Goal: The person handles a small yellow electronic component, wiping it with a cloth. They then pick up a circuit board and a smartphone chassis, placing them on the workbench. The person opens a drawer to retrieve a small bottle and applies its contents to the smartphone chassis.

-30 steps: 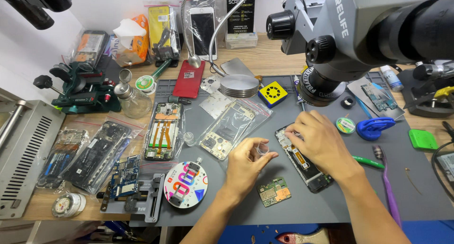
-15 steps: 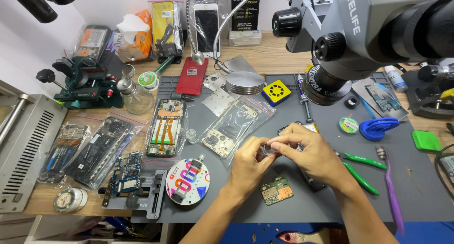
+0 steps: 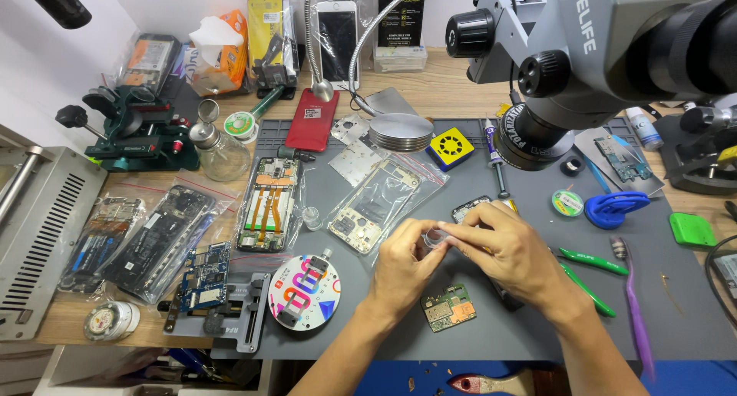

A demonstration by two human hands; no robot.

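My left hand (image 3: 404, 265) and my right hand (image 3: 508, 250) meet above the grey work mat (image 3: 522, 331). Between their fingertips they pinch a small clear round container (image 3: 435, 237). A green circuit board (image 3: 449, 308) lies on the mat just below the hands. A dark opened phone (image 3: 470, 207) lies under my right hand, mostly hidden by it. To the left of my left hand a phone frame in a clear bag (image 3: 376, 204) rests on the mat.
A large microscope (image 3: 583, 66) overhangs the upper right. Green tweezers (image 3: 591, 262), a purple toothbrush (image 3: 633, 304) and a blue tape holder (image 3: 614, 206) lie right. Bagged phone parts (image 3: 150, 235), a round colourful mat (image 3: 305, 292), a board holder (image 3: 223, 308) and a grey box (image 3: 38, 235) sit left.
My right hand left the opened phone and came left to meet my left hand. Both now pinch the small clear container, held a little higher over the mat.
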